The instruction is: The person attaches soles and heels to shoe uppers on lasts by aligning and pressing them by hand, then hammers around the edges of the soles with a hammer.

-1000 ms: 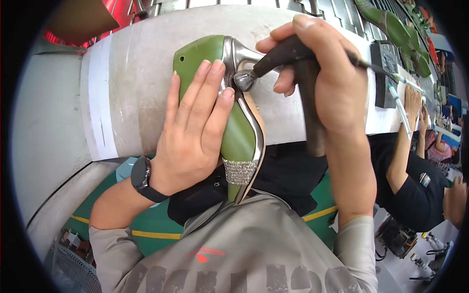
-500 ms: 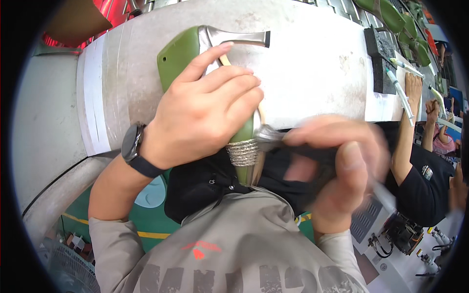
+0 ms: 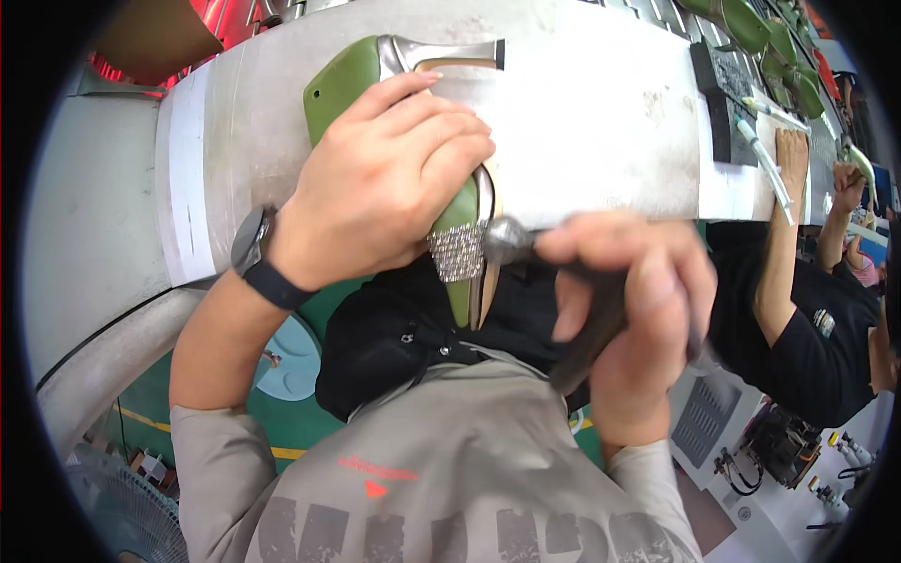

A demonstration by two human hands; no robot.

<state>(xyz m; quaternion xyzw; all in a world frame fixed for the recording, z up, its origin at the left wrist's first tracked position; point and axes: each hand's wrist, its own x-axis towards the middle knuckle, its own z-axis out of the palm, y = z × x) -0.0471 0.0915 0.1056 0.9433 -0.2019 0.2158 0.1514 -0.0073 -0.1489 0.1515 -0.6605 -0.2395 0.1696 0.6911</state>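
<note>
A high-heeled shoe lies on its side on a green shoe last [image 3: 343, 94], its silver heel [image 3: 460, 53] pointing right at the far end. Across the toe runs a glittering rhinestone strap [image 3: 457, 253]. My left hand [image 3: 385, 178] is wrapped over the middle of the shoe and hides much of it. In my right hand [image 3: 648, 281], blurred by motion, is a hammer; its rounded metal head [image 3: 508, 240] is at the sole edge beside the strap. The toe end juts toward me past the worktable's near edge.
The shoe's heel end rests on a pale worktable [image 3: 601, 122]. A dark block [image 3: 718, 103] and white pen-like tubes [image 3: 765, 159] sit at its right end. Another person's arm [image 3: 781, 235] reaches in there. More green lasts [image 3: 793, 66] stand far right.
The shoe has shifted slightly away from me and turned, so more of the rhinestone strap shows. The hammer head has moved a little up with my right hand, staying beside the strap.
</note>
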